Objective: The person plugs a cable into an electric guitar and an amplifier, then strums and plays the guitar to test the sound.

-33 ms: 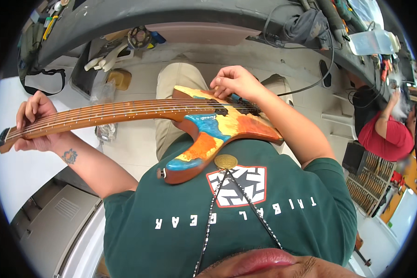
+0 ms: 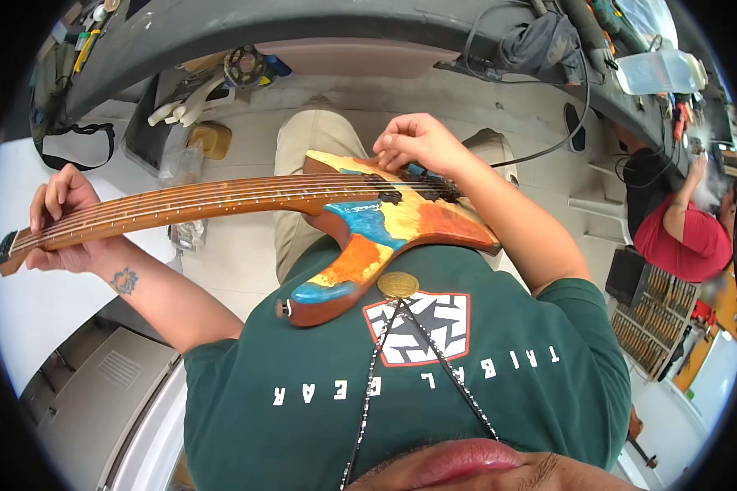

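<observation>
Across my lap and against my green shirt lies a headless electric guitar point(image 2: 368, 217), its body patched in blue, yellow and orange. The brown neck points to the left. Near its far end, my left hand point(image 2: 67, 213) is wrapped round the neck, thumb below and fingers curled over the strings. Over the body, by the dark pickups and bridge, hovers my right hand point(image 2: 422, 146) with its fingers curled in a pinch. Whatever it pinches, if anything, is hidden by the fingers.
A dark workbench point(image 2: 303, 33) runs along the far side, with a clear plastic bottle point(image 2: 662, 74) and tools at its right. A black cable point(image 2: 549, 151) runs from beside the guitar towards the bench. At the right, a person in red point(image 2: 684, 241) works near a tool rack point(image 2: 651, 319).
</observation>
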The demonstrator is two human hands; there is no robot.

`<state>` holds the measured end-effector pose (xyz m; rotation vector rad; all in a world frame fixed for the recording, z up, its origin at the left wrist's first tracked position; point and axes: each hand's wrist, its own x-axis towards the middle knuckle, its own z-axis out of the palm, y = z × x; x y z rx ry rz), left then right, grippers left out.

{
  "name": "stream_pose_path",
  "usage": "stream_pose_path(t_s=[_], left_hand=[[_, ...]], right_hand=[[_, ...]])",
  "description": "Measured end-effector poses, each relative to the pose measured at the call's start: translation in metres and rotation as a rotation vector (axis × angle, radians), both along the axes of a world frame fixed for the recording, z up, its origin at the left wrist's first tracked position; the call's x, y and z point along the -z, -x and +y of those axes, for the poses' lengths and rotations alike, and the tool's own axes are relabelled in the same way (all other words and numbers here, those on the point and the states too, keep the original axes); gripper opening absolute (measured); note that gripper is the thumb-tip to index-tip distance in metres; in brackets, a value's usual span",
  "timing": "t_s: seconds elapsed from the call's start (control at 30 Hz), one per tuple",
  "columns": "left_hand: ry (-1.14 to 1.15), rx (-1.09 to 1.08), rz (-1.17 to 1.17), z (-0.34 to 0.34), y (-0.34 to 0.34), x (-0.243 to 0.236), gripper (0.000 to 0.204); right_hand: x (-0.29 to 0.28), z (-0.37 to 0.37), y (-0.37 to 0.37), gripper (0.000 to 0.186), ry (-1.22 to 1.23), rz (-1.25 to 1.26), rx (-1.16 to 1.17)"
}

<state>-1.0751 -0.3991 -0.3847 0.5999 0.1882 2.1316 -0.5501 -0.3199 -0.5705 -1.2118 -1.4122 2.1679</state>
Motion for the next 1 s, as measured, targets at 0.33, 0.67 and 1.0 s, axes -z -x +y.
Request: stream_pose_path(t_s=[0.33,0.67,1.0], left_hand=[[0.490,0.254,0.275,-0.054,-0.240,0.091,0.030],[0.560,0.337,0.191,-0.044,-0.243,0.090,0.025],[0.557,0.427,0.087,-0.033,-0.228,0.117,0.015]], right_hand=[[-0.024,0.016,-0.039,0.013,-0.251,-0.067,0.358],[-0.133,0.040,-0.099,0.013,-0.907,-0.174,0.601],[-0.123,0.008,-0.209,0.014,-0.918,-0.393,1.108]])
